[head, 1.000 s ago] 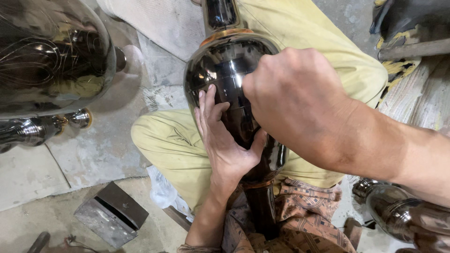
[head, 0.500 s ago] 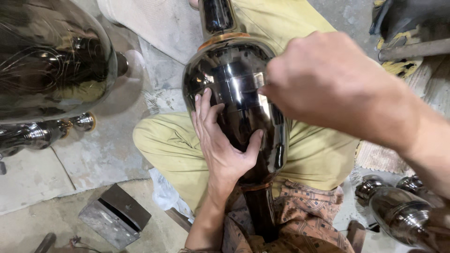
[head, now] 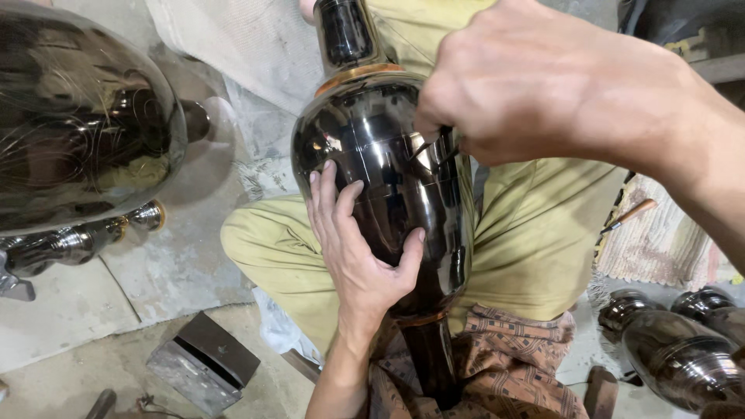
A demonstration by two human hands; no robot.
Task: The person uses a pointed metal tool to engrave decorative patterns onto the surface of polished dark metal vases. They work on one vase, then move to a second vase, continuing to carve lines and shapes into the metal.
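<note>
Bracing the dark polished vase (head: pixel 388 155) with the left hand (head: pixel 361 248) spread wide at 7 o'clock, right hand (head: pixel 543 85) pinching a thin tool (head: pixel 434 147) at 2 o'clock, only faint lines showing.
</note>
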